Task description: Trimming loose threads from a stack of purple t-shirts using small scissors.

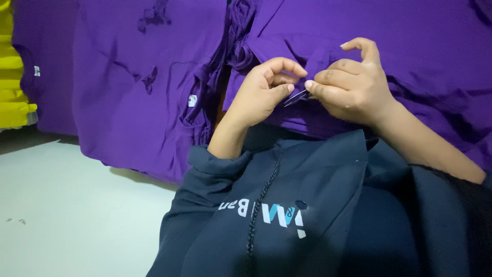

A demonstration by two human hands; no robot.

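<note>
My left hand (pixel 261 92) and my right hand (pixel 353 84) meet over a purple garment (pixel 410 66). Between their fingertips lies a small thin metal tool (pixel 296 97), like snips or tweezers. The left thumb and curled fingers appear to pinch it. The right hand's thumb and fingers pinch a fold of the purple fabric right at the tool's tip, with the index finger lifted. How much of the tool is hidden inside the left hand I cannot tell.
More purple garments (pixel 133 87) lie in a pile to the left, one with a small white label (pixel 192 100). Yellow garments (pixel 13 87) are stacked at the far left edge. A pale surface (pixel 66 205) lies below. My dark navy hooded top (pixel 318 215) fills the foreground.
</note>
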